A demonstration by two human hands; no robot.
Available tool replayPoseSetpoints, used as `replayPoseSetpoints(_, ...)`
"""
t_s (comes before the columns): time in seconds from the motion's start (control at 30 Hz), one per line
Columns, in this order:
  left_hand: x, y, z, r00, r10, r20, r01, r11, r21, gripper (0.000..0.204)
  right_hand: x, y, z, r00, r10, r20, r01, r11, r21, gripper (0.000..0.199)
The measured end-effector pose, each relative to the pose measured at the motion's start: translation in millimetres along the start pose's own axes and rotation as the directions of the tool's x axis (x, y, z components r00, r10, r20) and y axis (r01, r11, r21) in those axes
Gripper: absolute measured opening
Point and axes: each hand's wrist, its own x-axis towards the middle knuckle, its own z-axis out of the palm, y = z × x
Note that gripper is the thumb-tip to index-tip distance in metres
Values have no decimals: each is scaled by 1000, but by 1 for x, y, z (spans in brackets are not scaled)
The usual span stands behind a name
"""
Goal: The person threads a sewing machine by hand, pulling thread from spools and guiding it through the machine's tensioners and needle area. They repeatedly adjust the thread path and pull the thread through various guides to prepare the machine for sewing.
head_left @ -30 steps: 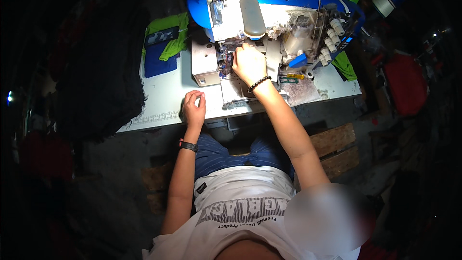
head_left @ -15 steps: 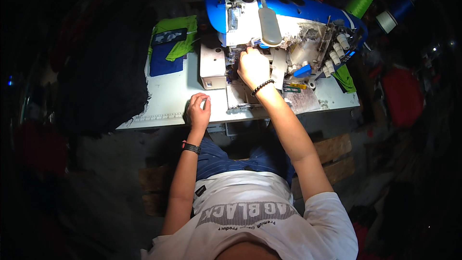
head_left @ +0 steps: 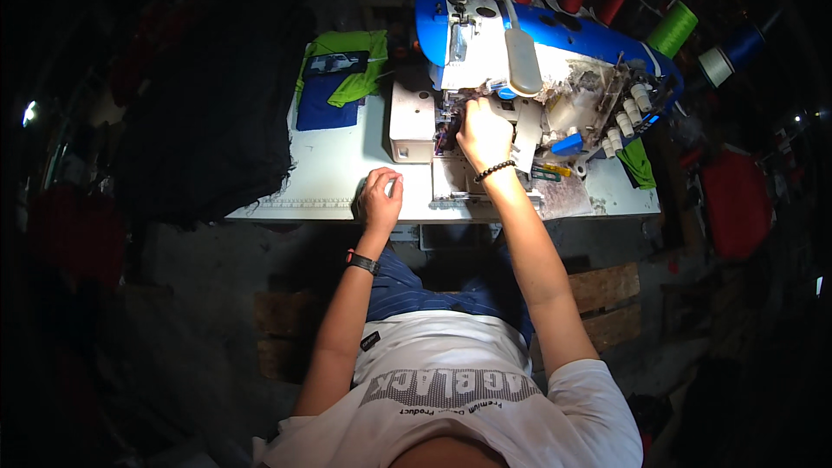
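A blue and white overlock sewing machine [head_left: 472,43] stands on the white table [head_left: 334,173]. My right hand [head_left: 485,130] reaches into its needle and presser foot area from the front. The fingers are drawn together there; whatever is between them is too small or hidden to make out. Dark purplish thread or lint [head_left: 445,134] shows beside the fingertips, below the needle area. My left hand [head_left: 380,197] rests at the table's front edge, left of the machine's base, fingers loosely curled, thumb apart, holding nothing visible.
Blue cloth [head_left: 325,104] and lime green cloth [head_left: 368,69], with a dark phone-like rectangle [head_left: 336,63] on them, lie left of the machine. A dark fabric heap [head_left: 208,121] covers the table's left end. Thread cones [head_left: 674,30] stand behind; yellow and green small tools [head_left: 550,172] lie right.
The whole view has shifted, so the machine and table appear farther right. My right hand stays at the needle area, where dark purplish material now shows. My left hand keeps its place on the table.
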Motion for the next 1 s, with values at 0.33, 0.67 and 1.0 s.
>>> replayPoseSetpoints(0.33, 7, 6, -6, 998, -36, 53, 43, 991, -130, 9, -55, -16, -61, 934, 342, -102, -212, 762, 611, 9)
replayPoseSetpoints(0.67, 52, 113, -18, 614, -191, 766, 787, 225, -575, 44, -129, -34, -114, 1000, -7, -8, 11, 757, 653, 11)
replayPoseSetpoints(1.0, 9, 53, -19, 710, -251, 658, 528, 807, -263, 23, -157, 3, -109, 994, -73, 82, 10, 808, 589, 18)
